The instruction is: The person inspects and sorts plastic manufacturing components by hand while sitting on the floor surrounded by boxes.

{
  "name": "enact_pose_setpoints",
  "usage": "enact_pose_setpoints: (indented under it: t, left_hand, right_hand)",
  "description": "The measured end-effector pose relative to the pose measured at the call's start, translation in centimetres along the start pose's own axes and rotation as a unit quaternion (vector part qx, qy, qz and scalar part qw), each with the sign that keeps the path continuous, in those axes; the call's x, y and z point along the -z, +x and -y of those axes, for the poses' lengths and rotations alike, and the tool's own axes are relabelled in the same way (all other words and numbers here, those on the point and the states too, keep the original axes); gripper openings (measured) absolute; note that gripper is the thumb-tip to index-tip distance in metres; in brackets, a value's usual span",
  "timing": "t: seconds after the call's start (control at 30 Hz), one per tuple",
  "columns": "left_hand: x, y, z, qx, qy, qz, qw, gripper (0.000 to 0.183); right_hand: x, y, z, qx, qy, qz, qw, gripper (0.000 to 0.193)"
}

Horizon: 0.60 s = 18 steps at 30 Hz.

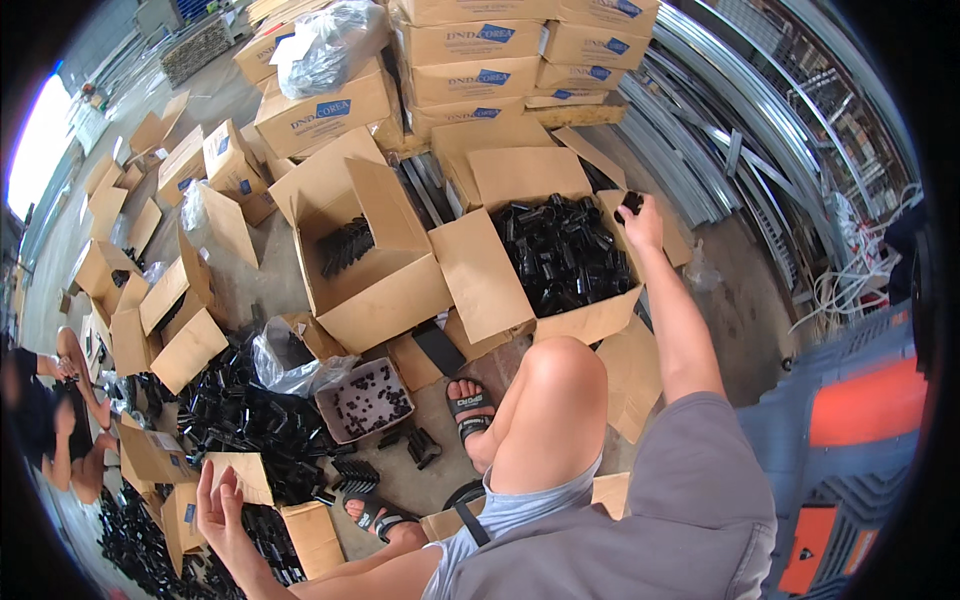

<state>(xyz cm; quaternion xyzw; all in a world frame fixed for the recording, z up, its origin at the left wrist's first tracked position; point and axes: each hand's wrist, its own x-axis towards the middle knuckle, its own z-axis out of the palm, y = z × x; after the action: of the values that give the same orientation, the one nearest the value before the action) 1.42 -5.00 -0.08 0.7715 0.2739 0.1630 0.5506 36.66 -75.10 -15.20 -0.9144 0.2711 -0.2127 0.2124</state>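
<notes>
My right hand (645, 228) is closed around a small, dark, glossy piece (629, 206) at the right edge of an open carton (590, 322). Black tubular plastic parts (560, 250) fill that carton. Left of it stands another open carton (385, 305), with several black parts lined up in a row (347, 246) inside. My left hand (224, 515) is raised at the lower left, its fingers apart and nothing in them. Beneath and around it are carton flaps (245, 476) and more black parts. A large loose heap of black parts (240, 410) covers the floor beyond.
A shallow box (345, 432) with small black bits sits near my feet, beside a clear plastic bag (278, 368). Stacked cartons (470, 45) stand at the back. Metal profiles (680, 140) lie right. A person (60, 420) sits far left. An orange-and-grey machine (850, 410) stands close right.
</notes>
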Motion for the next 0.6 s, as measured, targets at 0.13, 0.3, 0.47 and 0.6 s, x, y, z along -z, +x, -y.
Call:
enact_pose_setpoints:
  t: [0.13, 0.3, 0.47, 0.6]
  left_hand:
    - [0.1, 0.0, 0.6, 0.033, 0.022, 0.002, 0.999, 0.046]
    - [1.5, -1.3, 1.5, 0.063, 0.036, -0.028, 0.997, 0.043]
    - [2.6, -1.2, 2.1, 0.079, 0.027, -0.018, 0.996, 0.042]
    - [1.7, -0.4, 1.4, 0.069, 0.013, -0.003, 0.998, 0.041]
  right_hand:
    - [-3.7, 2.9, -5.7, -0.014, -0.070, 0.030, 0.997, 0.041]
    - [-6.2, 2.8, -9.3, -0.065, -0.073, 0.070, 0.993, 0.036]
    - [-5.6, 0.9, -10.3, -0.076, -0.074, 0.095, 0.990, 0.041]
    - [-6.2, 0.5, -13.4, -0.048, 0.054, 0.235, 0.969, 0.050]
